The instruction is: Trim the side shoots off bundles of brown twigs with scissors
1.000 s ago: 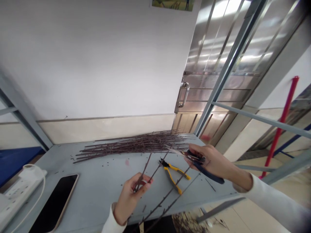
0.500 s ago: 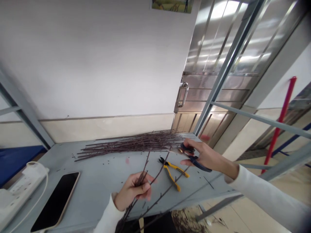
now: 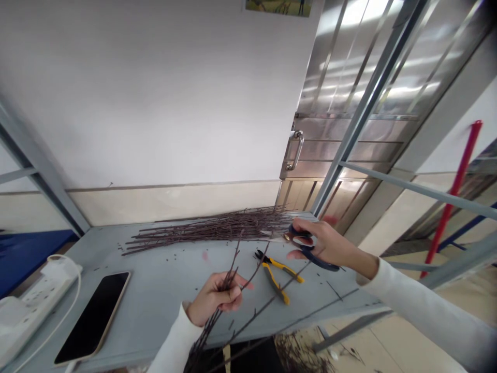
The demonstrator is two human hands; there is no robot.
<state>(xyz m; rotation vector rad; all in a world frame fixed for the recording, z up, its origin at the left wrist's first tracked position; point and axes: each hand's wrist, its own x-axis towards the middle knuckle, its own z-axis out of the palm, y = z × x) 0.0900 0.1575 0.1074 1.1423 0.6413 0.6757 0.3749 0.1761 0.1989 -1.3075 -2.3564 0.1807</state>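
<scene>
On the grey table (image 3: 155, 295), a twig pile (image 3: 209, 230) lies along the wall. The left hand (image 3: 215, 300) is clenched around thin twigs (image 3: 234, 261). The right hand (image 3: 330, 246) grips scissors (image 3: 310, 253), now nearer the pile than a second ago, beside yellow pliers (image 3: 277, 272).

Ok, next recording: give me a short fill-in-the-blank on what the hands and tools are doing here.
1. The left hand grips a bundle of thin ____.
2. The right hand holds blue-handled ____.
3. The pliers lying on the table between the hands have ____ handles.
Missing words: twigs; scissors; yellow.
</scene>
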